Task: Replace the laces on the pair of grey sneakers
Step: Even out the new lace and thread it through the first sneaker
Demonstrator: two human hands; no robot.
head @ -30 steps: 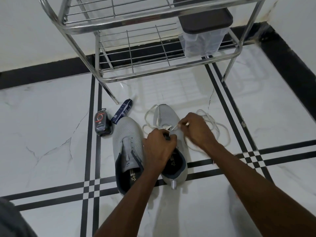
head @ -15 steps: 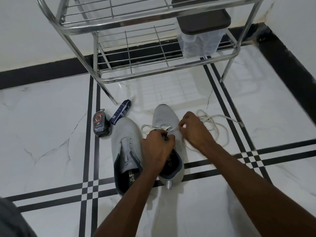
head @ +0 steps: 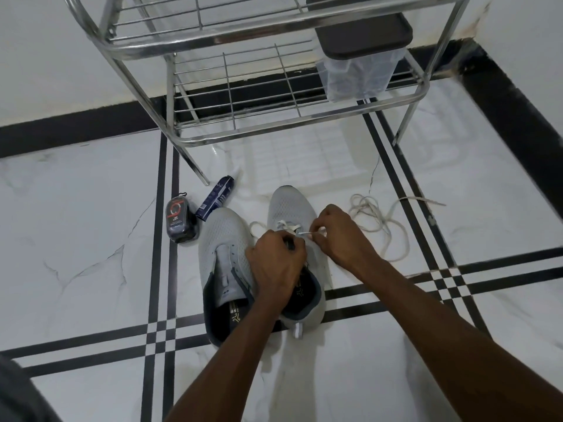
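while the left hand [head: 275,263] curls over the tongue of the right sneaker [head: 294,239], steadying it, the right hand [head: 338,236] pinches the white lace [head: 377,220] at a front eyelet; the rest of it trails on the floor [head: 457,184] towards the right edge. the left sneaker [head: 224,254] lies touching alongside, unlaced. step in hand, by judgement: threading the lowest eyelets. the next move calls for drawing the tip through and evening both ends.
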